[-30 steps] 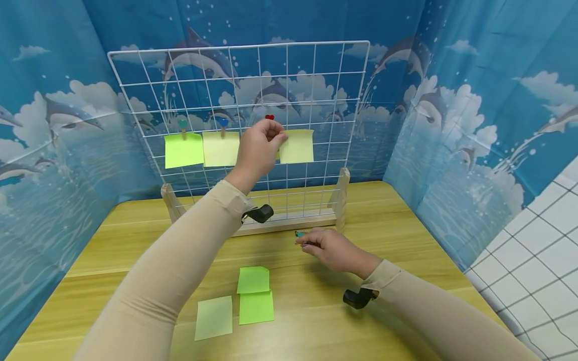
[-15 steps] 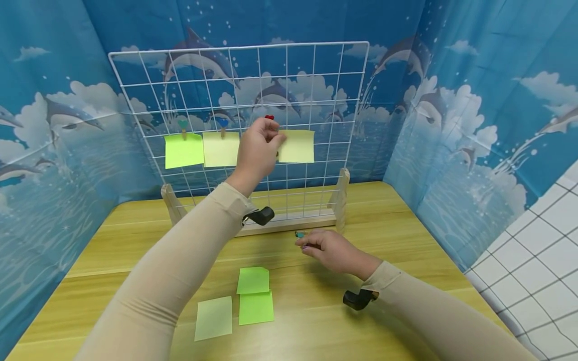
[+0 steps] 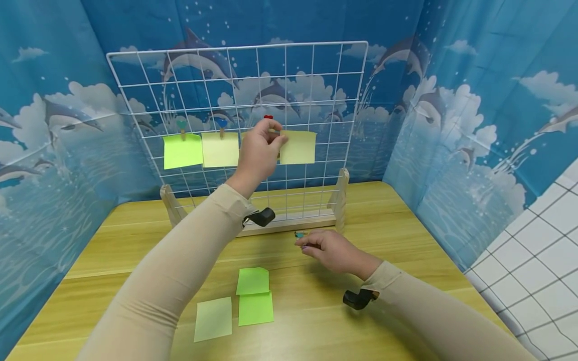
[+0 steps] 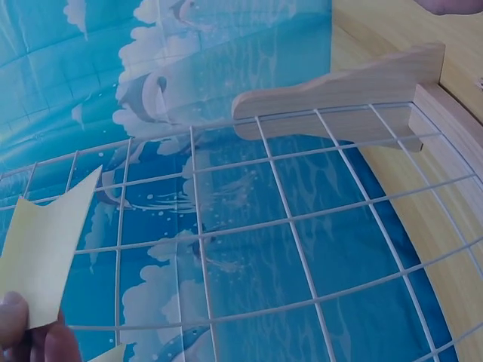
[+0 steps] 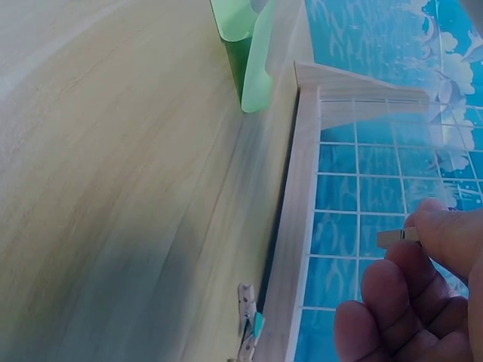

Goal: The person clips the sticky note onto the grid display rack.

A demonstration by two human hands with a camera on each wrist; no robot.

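My left hand [image 3: 258,154] pinches a pale yellow sticky note [image 3: 299,147] by its left side, in front of the white wire grid [image 3: 289,44]. In the left wrist view the note [image 4: 44,245] bends, with the thumb on its near edge. Low over the table, my right hand [image 3: 336,250] pinches a small wooden clothespin [image 5: 392,238] between thumb and forefinger, its far end hidden by the fingers. A bit of purple shows at those fingertips in the head view. Another clothespin with a teal piece [image 5: 247,320] lies beside the grid's wooden base.
On the grid hang a green note [image 3: 182,151] and a yellow note [image 3: 220,150], under a green heart clip [image 3: 181,125] and a blue one [image 3: 222,124]. A red heart clip [image 3: 268,117] shows above my left hand. Green notes [image 3: 255,308] and a pale note [image 3: 213,320] lie on the table.
The held note has shifted very slightly to the right against the grid. A little more purple shows at my right fingertips; the right hand otherwise stays in place.
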